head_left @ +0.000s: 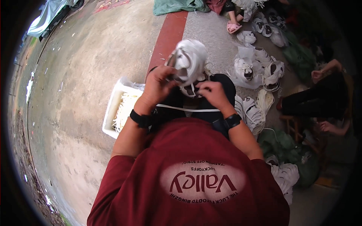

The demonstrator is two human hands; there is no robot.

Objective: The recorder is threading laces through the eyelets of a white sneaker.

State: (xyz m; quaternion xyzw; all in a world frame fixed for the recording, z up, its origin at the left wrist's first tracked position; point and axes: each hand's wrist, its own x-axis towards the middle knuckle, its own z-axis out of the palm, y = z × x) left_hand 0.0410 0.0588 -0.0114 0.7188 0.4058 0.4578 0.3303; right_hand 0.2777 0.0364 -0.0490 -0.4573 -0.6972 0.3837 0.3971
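Above my lap a white shoe (pixel 193 56) is held up, smeared by motion, with its dark opening toward me. My left hand (pixel 161 83) is closed on the shoe's left side. At the lower right of the shoe, my right hand (pixel 215 95) pinches with thumb and forefinger at a thin white shoelace (pixel 193 89); the fingertips are partly blurred. Directly below that, a second shoe opening seems to show, but its outline is unclear. A long white strip (pixel 188 109) stretches across my lap, under both wrists.
Left of my knees stands a white foam box (pixel 109 116) with pale laces (pixel 124 109) inside. White shoes (pixel 247 69) lie in groups to my right, with a bundle of laces (pixel 265 101) and a green sack (pixel 277 145). People sit at the right and far right.
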